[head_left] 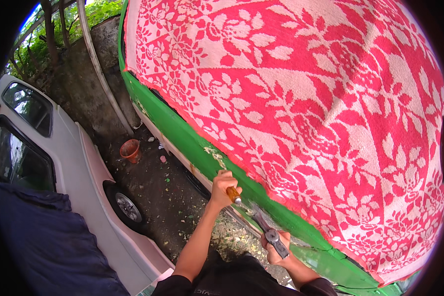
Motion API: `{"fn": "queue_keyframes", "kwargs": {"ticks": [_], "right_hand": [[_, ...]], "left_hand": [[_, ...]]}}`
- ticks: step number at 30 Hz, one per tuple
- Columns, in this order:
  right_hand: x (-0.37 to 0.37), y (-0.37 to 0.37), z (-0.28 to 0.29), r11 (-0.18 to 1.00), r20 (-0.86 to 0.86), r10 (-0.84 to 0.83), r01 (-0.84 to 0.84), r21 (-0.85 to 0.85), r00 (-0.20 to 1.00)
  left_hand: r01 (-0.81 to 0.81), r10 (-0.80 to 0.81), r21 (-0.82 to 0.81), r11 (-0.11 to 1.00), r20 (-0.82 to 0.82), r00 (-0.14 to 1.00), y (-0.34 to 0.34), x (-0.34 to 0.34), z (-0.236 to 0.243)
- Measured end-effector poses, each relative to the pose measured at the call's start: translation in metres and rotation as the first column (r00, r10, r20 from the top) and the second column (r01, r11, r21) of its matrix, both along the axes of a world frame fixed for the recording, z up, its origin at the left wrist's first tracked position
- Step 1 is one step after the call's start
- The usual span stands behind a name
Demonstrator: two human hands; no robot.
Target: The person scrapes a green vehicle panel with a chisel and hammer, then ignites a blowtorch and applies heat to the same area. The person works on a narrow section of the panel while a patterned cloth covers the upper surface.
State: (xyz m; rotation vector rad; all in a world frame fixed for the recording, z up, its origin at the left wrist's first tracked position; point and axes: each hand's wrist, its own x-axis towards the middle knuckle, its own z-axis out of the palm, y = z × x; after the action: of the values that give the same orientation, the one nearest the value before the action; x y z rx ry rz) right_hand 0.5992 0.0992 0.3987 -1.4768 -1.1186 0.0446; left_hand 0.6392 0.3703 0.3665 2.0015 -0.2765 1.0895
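Along the side of a green vehicle body (155,107), both my hands are at work. My left hand (223,190) is wrapped round an amber-handled tool (233,194) with a metal end cap. Its working end is hidden behind the hand, close to a patch of chipped paint (214,155). To the right and nearer to me, my right hand (271,249) is closed on a hammer (273,237), its grey metal head turned up towards me. The hammer head is apart from the amber handle. More scraped, pale paint shows on the green panel between the two tools.
A red and white floral cloth (301,98) drapes over the green body. On the left stands a pale car (79,163) with dark blue cloth (49,241) beside it. An orange pot (130,150) and scattered debris lie on the ground. A pole (101,69) leans at the wall.
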Motion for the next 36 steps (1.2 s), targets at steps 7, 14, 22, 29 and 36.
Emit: {"fn": "queue_keyframes", "kwargs": {"ticks": [7, 14, 22, 29, 36], "right_hand": [[0.001, 0.006, 0.004, 0.994, -0.154, 0.015, -0.031, -0.105, 0.988], [-0.006, -0.003, -0.006, 0.991, -0.196, -0.044, 0.017, -0.135, 0.98], [-0.008, -0.01, -0.022, 0.993, -0.225, -0.051, 0.025, -0.116, 0.973], [-0.01, -0.006, -0.01, 0.988, -0.166, -0.044, 0.018, -0.154, 0.985], [-0.007, -0.005, -0.007, 0.991, -0.131, 0.0, -0.017, -0.13, 0.991]], "left_hand": [[-0.004, -0.001, 0.083, 0.997, 0.057, 0.998, -0.025, -0.013, 0.013], [0.045, -0.053, 0.112, 0.993, 0.076, 0.996, -0.029, -0.01, 0.036], [0.067, -0.079, 0.12, 0.99, 0.092, 0.993, -0.031, -0.005, 0.035], [0.053, -0.066, 0.113, 0.992, 0.111, 0.992, -0.029, -0.009, 0.033], [0.032, -0.047, 0.092, 0.995, 0.162, 0.986, -0.033, -0.008, 0.03]]}}
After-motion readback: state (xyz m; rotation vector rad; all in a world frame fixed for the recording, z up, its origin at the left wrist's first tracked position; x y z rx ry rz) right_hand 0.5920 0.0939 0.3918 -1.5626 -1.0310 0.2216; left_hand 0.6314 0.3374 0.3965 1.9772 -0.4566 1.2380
